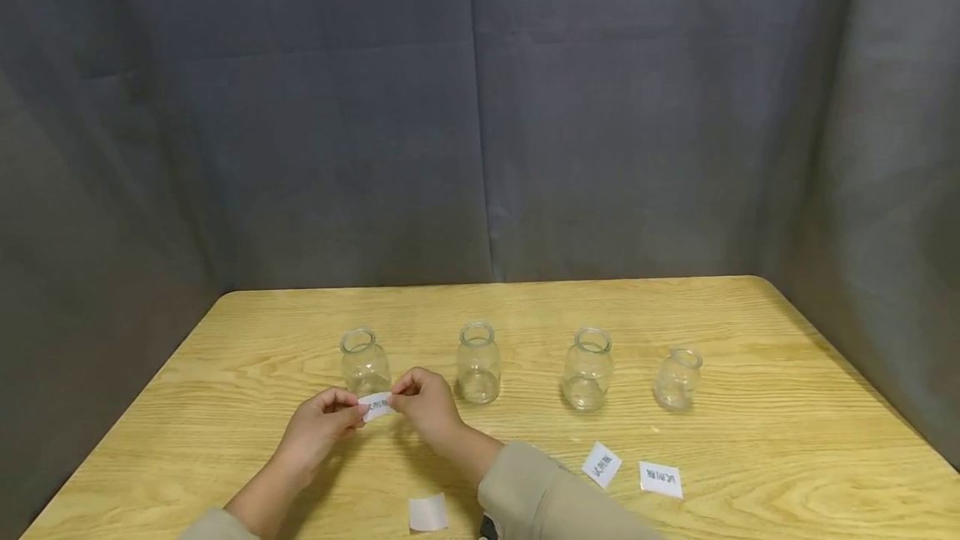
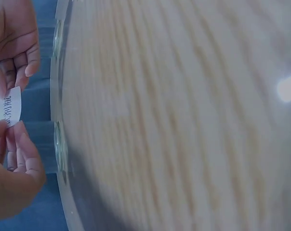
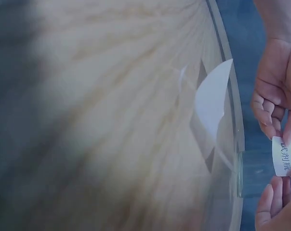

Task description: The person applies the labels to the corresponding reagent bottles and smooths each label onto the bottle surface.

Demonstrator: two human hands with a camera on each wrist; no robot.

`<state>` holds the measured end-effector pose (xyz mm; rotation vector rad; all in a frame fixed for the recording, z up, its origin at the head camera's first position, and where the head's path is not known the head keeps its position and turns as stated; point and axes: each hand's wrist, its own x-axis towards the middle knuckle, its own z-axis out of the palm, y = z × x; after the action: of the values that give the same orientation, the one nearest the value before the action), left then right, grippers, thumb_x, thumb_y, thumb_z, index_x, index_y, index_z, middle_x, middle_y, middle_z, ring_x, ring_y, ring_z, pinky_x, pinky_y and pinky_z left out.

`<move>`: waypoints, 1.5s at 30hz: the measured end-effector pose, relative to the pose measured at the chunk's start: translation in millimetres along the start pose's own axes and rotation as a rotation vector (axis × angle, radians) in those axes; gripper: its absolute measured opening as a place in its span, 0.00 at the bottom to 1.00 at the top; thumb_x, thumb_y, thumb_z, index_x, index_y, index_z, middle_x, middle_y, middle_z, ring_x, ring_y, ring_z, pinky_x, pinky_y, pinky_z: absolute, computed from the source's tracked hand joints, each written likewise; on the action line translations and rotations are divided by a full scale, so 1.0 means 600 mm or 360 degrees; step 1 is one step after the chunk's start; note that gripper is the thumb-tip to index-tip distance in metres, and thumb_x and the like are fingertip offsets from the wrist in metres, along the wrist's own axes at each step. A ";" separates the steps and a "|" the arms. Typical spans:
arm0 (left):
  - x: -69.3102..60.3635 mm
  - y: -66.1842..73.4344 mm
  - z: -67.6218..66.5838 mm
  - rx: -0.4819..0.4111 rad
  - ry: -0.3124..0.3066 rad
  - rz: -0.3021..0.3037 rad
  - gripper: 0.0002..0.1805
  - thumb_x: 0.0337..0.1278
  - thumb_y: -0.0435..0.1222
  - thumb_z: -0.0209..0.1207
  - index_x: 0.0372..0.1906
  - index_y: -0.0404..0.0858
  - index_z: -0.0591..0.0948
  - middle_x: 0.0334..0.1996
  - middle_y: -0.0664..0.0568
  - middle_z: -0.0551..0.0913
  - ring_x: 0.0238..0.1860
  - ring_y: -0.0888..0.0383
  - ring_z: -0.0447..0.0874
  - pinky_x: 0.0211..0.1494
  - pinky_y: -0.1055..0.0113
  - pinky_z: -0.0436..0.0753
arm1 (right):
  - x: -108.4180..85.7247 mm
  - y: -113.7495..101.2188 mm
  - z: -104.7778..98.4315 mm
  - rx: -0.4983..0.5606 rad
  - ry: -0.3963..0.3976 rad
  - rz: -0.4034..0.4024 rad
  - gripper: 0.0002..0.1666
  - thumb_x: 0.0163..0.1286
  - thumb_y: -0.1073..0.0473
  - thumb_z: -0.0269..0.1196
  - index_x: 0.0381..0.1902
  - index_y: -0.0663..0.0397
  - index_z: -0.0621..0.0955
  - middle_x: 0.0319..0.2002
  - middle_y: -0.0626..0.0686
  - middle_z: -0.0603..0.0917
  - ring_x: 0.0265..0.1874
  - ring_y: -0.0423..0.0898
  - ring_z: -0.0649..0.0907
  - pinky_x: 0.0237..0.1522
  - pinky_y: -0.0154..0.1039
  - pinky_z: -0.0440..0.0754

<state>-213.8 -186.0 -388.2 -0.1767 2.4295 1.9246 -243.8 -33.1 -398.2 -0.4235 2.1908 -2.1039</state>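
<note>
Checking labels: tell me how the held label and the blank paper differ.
The held label shows printed characters; the blank paper shows none. Left hand and right hand pinch the held label; the blank paper lies on the table. Both look whitish.

A dark blue-grey cloth backdrop (image 1: 330, 157) hangs behind the pale yellow wood-grain counter (image 1: 540, 302), filling the head view's upper part. A straight vertical seam (image 1: 477, 98) runs down near its middle, crossed by faint horizontal creases. Matching dark grey side drapes (image 1: 82, 190) stand along the counter's left and right edges, softly folded. The counter's far corners are rounded. In the left wrist view, a bright white glare patch (image 2: 290, 87) shows near the right edge.
</note>
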 end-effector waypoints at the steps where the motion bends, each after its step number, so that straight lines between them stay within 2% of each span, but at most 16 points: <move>1: 0.000 -0.001 -0.003 0.0009 0.0005 -0.0003 0.10 0.50 0.31 0.56 0.35 0.27 0.72 0.29 0.47 0.73 0.32 0.56 0.73 0.39 0.66 0.75 | 0.002 0.001 0.003 -0.0023 0.0009 -0.0001 0.04 0.52 0.73 0.59 0.25 0.66 0.74 0.20 0.48 0.70 0.21 0.39 0.68 0.21 0.26 0.67; 6: 0.005 -0.001 -0.007 0.0067 0.0044 0.0005 0.11 0.51 0.32 0.55 0.35 0.27 0.72 0.31 0.47 0.72 0.32 0.56 0.74 0.38 0.67 0.75 | 0.010 0.002 0.014 -0.0104 0.0062 -0.0006 0.04 0.52 0.72 0.60 0.24 0.63 0.74 0.21 0.48 0.71 0.21 0.38 0.69 0.22 0.27 0.69; 12: 0.007 0.001 -0.006 0.0184 0.0136 0.0010 0.11 0.52 0.33 0.54 0.36 0.28 0.73 0.32 0.47 0.73 0.35 0.54 0.72 0.39 0.65 0.75 | 0.017 -0.003 0.024 -0.0210 0.0076 0.0005 0.04 0.52 0.71 0.60 0.24 0.62 0.74 0.20 0.47 0.71 0.18 0.37 0.68 0.19 0.26 0.68; 16: 0.005 0.001 -0.007 0.0273 0.0180 0.0016 0.11 0.53 0.34 0.54 0.36 0.29 0.74 0.32 0.47 0.74 0.34 0.53 0.72 0.34 0.66 0.73 | 0.020 -0.005 0.029 -0.0285 0.0090 0.0033 0.05 0.52 0.69 0.61 0.24 0.60 0.74 0.22 0.47 0.72 0.20 0.38 0.69 0.19 0.26 0.68; 20: 0.005 0.003 -0.006 0.0323 0.0212 0.0033 0.10 0.52 0.34 0.54 0.35 0.29 0.74 0.37 0.43 0.73 0.32 0.54 0.70 0.30 0.68 0.71 | 0.025 -0.003 0.032 -0.0344 0.0128 0.0029 0.06 0.52 0.68 0.62 0.22 0.58 0.74 0.27 0.46 0.72 0.28 0.40 0.69 0.25 0.28 0.71; 24: 0.008 0.004 -0.007 0.0387 0.0229 0.0039 0.10 0.52 0.35 0.54 0.35 0.30 0.75 0.43 0.40 0.71 0.28 0.57 0.67 0.25 0.70 0.68 | 0.028 -0.002 0.032 -0.0317 0.0137 0.0023 0.06 0.51 0.69 0.62 0.22 0.58 0.74 0.27 0.47 0.73 0.26 0.40 0.70 0.25 0.28 0.71; 27: 0.012 0.004 -0.008 0.0401 0.0228 0.0022 0.10 0.53 0.36 0.54 0.35 0.32 0.75 0.37 0.43 0.73 0.22 0.60 0.64 0.21 0.73 0.65 | 0.030 -0.001 0.033 -0.0287 0.0139 0.0041 0.06 0.51 0.69 0.62 0.22 0.59 0.74 0.27 0.47 0.72 0.25 0.40 0.70 0.24 0.28 0.71; 30: 0.015 0.003 -0.008 0.0381 0.0232 0.0007 0.09 0.53 0.36 0.54 0.35 0.33 0.75 0.34 0.44 0.74 0.20 0.60 0.63 0.18 0.73 0.64 | 0.032 0.001 0.033 -0.0287 0.0150 0.0052 0.06 0.51 0.68 0.62 0.22 0.58 0.74 0.28 0.47 0.73 0.28 0.41 0.71 0.26 0.29 0.71; 34: 0.017 0.004 -0.007 0.0371 0.0240 0.0047 0.08 0.53 0.35 0.54 0.33 0.32 0.74 0.46 0.36 0.72 0.30 0.54 0.72 0.22 0.71 0.68 | 0.033 0.003 0.034 -0.0297 0.0181 0.0051 0.06 0.51 0.68 0.62 0.22 0.57 0.74 0.30 0.47 0.75 0.32 0.42 0.72 0.28 0.31 0.72; 37: 0.018 0.004 -0.008 0.0366 0.0238 0.0066 0.08 0.53 0.34 0.54 0.33 0.31 0.74 0.53 0.35 0.67 0.39 0.50 0.72 0.27 0.69 0.69 | 0.034 0.004 0.035 -0.0285 0.0200 0.0052 0.06 0.51 0.68 0.62 0.21 0.57 0.74 0.30 0.47 0.76 0.30 0.42 0.72 0.26 0.30 0.72; 39: 0.018 0.004 -0.008 0.0362 0.0242 0.0060 0.08 0.53 0.34 0.54 0.33 0.31 0.75 0.52 0.35 0.68 0.40 0.50 0.72 0.28 0.69 0.69 | 0.035 0.005 0.036 -0.0287 0.0214 0.0043 0.06 0.51 0.68 0.62 0.21 0.57 0.74 0.29 0.48 0.76 0.29 0.41 0.72 0.24 0.29 0.71; 45: 0.021 0.002 -0.009 0.0364 0.0261 0.0060 0.09 0.52 0.34 0.55 0.34 0.31 0.75 0.49 0.36 0.70 0.33 0.54 0.72 0.25 0.70 0.69 | 0.038 0.009 0.039 -0.0335 0.0270 0.0010 0.06 0.50 0.68 0.63 0.21 0.57 0.75 0.27 0.48 0.76 0.28 0.41 0.73 0.24 0.29 0.71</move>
<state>-226.1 -192.0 -387.0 -0.2924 2.7534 1.6889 -260.5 -61.5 -401.7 -0.2581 2.5166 -1.9804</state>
